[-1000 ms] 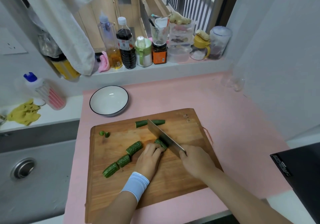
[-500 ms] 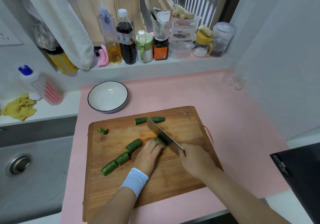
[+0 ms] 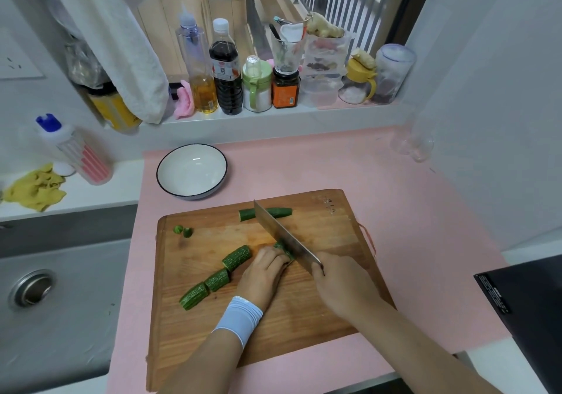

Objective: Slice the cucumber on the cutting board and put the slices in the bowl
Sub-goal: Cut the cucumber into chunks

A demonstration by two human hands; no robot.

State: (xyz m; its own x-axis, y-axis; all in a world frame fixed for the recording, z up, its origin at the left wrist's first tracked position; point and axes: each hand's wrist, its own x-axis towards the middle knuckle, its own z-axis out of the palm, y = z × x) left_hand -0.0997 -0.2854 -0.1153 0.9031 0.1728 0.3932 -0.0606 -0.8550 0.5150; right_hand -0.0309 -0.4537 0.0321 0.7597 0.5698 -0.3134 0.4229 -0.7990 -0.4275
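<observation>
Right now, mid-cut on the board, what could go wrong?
1. The left hand pins the cucumber piece right against the knife; a slip could nick the fingers.
2. Three cut chunks lie loose by the left hand; it could knock them off the cutting board.
3. The bowl holds no slices yet; pieces may pile up and crowd the cutting area.

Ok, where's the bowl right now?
The bowl sits empty on the pink mat, just beyond the cutting board's far-left corner, below the windowsill.

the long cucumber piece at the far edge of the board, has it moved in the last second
No. The long cucumber piece lies at the same spot along the cutting board's far edge as before.
</observation>
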